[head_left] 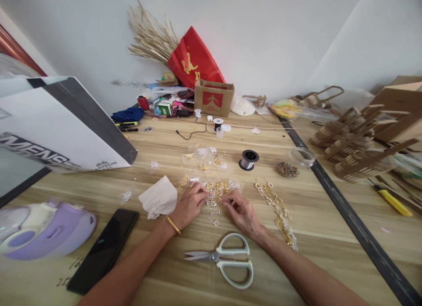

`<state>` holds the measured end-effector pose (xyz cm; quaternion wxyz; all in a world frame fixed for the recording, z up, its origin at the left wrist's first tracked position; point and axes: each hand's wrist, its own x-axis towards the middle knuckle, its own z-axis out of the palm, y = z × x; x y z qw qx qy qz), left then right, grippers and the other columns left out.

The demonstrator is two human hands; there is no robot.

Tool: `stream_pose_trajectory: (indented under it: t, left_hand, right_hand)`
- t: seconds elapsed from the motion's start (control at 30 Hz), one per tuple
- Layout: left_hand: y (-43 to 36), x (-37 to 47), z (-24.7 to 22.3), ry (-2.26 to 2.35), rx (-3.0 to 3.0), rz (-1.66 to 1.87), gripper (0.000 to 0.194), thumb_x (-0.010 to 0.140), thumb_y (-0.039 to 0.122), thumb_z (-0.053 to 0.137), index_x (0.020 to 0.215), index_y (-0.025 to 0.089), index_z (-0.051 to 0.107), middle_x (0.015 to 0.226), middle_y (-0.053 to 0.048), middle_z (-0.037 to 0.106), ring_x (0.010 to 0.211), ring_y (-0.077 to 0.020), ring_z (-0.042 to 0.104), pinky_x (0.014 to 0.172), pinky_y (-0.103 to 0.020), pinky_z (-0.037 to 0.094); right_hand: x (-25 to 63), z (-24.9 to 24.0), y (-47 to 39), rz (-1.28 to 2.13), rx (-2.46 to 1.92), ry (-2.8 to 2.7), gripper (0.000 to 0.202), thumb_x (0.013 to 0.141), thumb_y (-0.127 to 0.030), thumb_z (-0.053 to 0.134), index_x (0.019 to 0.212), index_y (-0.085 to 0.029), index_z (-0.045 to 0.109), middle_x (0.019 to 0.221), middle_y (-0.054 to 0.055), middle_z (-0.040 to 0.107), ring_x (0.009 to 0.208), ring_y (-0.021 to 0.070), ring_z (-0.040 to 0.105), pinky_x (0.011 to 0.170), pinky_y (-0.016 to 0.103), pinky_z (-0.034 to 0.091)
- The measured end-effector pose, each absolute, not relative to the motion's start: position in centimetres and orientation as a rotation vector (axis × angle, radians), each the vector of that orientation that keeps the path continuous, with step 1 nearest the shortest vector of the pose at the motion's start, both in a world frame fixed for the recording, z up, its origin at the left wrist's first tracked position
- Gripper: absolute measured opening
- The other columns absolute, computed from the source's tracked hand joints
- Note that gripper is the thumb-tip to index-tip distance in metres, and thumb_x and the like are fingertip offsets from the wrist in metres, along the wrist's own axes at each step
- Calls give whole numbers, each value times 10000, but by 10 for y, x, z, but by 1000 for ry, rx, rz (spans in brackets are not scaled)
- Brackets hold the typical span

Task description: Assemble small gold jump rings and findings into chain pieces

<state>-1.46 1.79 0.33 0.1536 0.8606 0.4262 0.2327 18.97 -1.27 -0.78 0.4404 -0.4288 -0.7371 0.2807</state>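
Scissors (214,256) in front of a bead pile (217,189)

Small gold and silver pieces lie heaped on the table (318,235) between the left hand (190,202) and right hand (243,211). Left fingers are bent close together at the edge; right thumb and forefinger nearly meet beside it; whether either grips a piece cannot be told. Pieces could scatter if a fingertip drags; a brushing right forearm (303,262) could tangle the nearby chains (276,205). Farther out stand a wire spool (248,161) and clear jar (305,158).
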Motion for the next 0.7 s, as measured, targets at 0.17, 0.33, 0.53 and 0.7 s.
stream_pose_trajectory:
  t: [0.17,0.33,0.53,0.7]
  left_hand:
    - [19,-14,4,1236,2478,668,152,862,191,527,850,195,678,855,-46,557,899,-191,480,838,-345,408]
    - [20,-13,7,1271,2470,629,147,861,199,530,792,174,658,845,-38,574,879,-182,502,875,-358,397]
    - [22,-8,3,1287,2461,679,120,852,194,550,791,173,651,817,-28,584,855,-175,513,889,-360,394]
    - [21,-4,1,1213,2479,676,154,867,172,521,921,197,662,856,-41,571,900,-188,489,828,-340,415]
  right_hand:
    - [190,-7,-13,689,-1064,-1830,108,879,-222,500,828,-188,590,731,27,587,643,136,537,521,232,419]
    - [190,-6,-13,698,-1057,-1832,115,885,-230,495,834,-186,588,742,29,588,646,137,535,529,233,416]
    - [190,-7,-13,699,-1042,-1823,97,879,-214,508,822,-184,581,734,25,582,635,130,526,521,224,407]
    - [190,-7,-12,689,-1040,-1821,100,881,-217,505,842,-188,592,735,27,587,644,135,533,535,234,418]
